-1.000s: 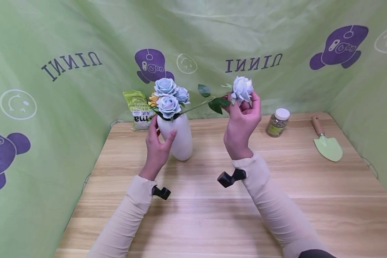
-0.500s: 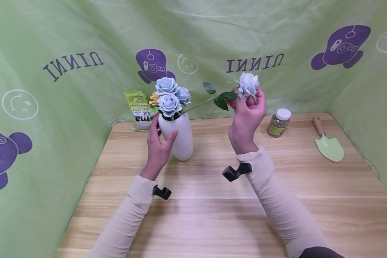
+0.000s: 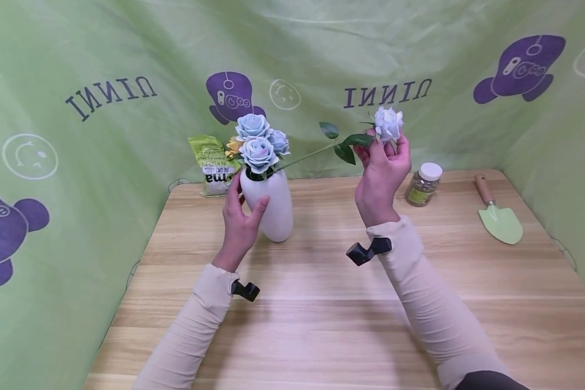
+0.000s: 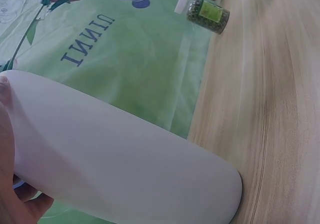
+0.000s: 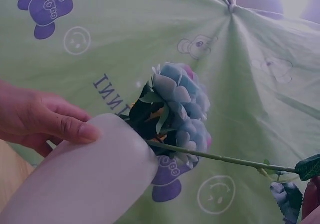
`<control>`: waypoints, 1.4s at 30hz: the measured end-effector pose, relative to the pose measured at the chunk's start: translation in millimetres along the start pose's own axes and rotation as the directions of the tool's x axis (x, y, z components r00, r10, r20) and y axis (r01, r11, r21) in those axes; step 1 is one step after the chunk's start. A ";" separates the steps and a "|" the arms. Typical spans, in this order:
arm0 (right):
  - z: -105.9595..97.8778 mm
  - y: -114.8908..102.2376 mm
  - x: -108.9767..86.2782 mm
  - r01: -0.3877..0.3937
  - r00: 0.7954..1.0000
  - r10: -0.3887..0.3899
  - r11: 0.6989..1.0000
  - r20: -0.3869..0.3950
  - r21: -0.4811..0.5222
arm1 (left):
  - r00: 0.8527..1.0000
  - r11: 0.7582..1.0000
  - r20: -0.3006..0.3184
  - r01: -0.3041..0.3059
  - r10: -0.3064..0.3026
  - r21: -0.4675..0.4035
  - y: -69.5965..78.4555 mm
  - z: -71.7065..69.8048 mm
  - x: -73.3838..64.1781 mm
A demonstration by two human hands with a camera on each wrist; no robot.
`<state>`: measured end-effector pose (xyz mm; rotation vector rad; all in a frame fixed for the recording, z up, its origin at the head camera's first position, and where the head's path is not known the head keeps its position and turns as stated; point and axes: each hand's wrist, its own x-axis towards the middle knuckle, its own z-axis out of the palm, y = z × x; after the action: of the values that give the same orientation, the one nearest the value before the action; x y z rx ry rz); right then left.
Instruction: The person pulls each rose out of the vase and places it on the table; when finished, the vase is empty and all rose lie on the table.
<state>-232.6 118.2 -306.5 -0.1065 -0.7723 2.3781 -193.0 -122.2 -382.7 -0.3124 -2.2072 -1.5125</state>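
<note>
A white vase leans slightly on the table, its neck and side gripped by my left hand, thumb on the near side. Several blue artificial roses and an orange flower fill its mouth. To the right, my right hand pinches a pale blue rose just below its bloom. The green stem of that rose slants down to the vase's mouth, where its lower end is hidden. Dark green leaves stick out along it.
Behind the vase stands a green-and-white packet. A jar with a white lid is right of my right hand. Farther right lies a trowel with a wooden handle. Green printed cloth walls the back and sides of the wooden table.
My right hand has moved right and slightly up with the pale blue rose, and more stem shows outside the vase. My left hand has stayed on the vase.
</note>
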 end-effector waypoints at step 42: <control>-31.4 -28.1 50.8 -0.120 0.978 0.132 0.990 -0.163 0.079 | 0.999 0.999 -0.016 -0.035 0.035 -0.014 -27.0 -0.3 4.1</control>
<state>-249.9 181.6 -311.2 -0.3318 -0.6201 2.4737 -208.1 -132.9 -402.9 -0.3403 -2.1686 -1.5076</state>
